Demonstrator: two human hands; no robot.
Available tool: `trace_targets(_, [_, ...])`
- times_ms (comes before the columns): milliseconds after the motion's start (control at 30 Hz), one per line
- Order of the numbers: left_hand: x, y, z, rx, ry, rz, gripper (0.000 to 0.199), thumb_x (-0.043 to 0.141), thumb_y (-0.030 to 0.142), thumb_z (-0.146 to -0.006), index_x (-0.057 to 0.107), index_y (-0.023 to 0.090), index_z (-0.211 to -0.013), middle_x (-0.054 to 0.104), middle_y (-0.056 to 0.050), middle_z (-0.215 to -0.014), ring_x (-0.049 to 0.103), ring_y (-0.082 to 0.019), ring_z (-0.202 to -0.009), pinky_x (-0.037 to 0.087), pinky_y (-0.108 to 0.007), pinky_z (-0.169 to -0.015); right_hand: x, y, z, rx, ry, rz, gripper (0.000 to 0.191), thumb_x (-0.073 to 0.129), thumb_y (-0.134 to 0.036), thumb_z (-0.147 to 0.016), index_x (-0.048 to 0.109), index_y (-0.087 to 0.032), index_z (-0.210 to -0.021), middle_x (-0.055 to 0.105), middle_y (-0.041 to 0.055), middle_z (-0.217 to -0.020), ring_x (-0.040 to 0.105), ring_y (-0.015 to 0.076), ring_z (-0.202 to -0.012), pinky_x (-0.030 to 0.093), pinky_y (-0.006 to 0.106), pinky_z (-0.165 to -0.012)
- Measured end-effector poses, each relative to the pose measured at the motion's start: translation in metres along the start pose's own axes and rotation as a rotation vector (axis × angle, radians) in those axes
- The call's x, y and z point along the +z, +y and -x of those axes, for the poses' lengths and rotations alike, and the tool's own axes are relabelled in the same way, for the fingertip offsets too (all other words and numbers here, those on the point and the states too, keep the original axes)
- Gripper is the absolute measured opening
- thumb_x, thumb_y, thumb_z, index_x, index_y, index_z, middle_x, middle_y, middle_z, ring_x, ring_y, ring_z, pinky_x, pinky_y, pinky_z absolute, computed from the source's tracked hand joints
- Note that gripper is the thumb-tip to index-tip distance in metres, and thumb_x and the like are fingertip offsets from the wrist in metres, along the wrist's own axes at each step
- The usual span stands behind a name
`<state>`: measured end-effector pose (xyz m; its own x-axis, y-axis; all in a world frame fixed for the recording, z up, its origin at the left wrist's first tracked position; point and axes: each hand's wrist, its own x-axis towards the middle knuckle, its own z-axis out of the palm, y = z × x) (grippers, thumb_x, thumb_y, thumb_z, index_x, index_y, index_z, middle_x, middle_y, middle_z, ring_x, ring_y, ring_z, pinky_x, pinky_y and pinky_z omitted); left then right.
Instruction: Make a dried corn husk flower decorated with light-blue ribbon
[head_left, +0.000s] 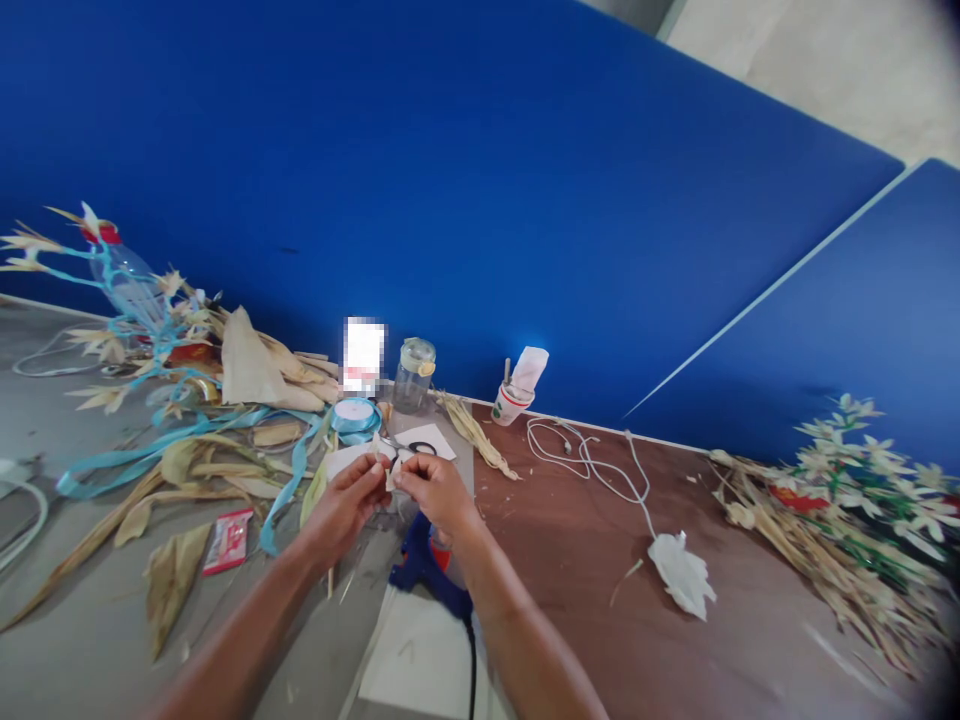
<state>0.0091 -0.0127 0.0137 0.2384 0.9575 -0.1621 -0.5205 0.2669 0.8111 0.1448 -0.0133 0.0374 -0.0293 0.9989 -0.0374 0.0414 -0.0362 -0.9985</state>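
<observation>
My left hand (351, 503) and my right hand (437, 490) meet in front of me, fingertips pinched. Between them is a small pale piece of dried husk (391, 472), gripped from both sides. Just behind the hands lie black-handled scissors (421, 448) on white paper (435, 437). A roll of light blue ribbon (355, 420) stands beyond my left hand, its loose end trailing left. Below my right hand rests a blue glue gun (431, 572), partly covered by the wrist, with its black cord running toward me.
Dried husks (217, 470) and a red packet (227, 541) lie left, near a plastic bottle (131, 285). A glass jar (414, 375) and paper cup (514, 403) stand by the blue partition (480, 200). A white cable (592, 465), crumpled tissue (681, 573) and white flowers (862, 470) lie right.
</observation>
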Motion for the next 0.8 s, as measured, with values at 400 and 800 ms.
trace_targets(400, [-0.004, 0.000, -0.002, -0.153, -0.046, -0.176, 0.031, 0.077, 0.037, -0.066, 0.055, 0.016, -0.071, 0.046, 0.006, -0.057, 0.043, -0.005, -0.048, 0.036, -0.017, -0.047, -0.006, 0.002, -0.002, -0.018, -0.133, 0.347, 0.015, 0.059, -0.019, -0.066, 0.059, -0.018, -0.052, 0.051, -0.0064, -0.049, 0.043, 0.0088, -0.052, 0.032, 0.021, -0.052])
trace_targets(800, [-0.013, -0.001, -0.010, -0.100, 0.190, 0.093, 0.036, 0.080, 0.028, -0.059, 0.047, 0.017, -0.069, 0.038, 0.011, -0.049, 0.035, -0.003, -0.041, 0.038, -0.016, -0.046, -0.037, -0.024, 0.036, -0.050, -0.211, 0.813, 0.017, 0.067, -0.034, -0.070, 0.062, -0.020, -0.078, 0.062, 0.0002, -0.076, 0.055, 0.0157, -0.069, 0.037, 0.026, -0.061])
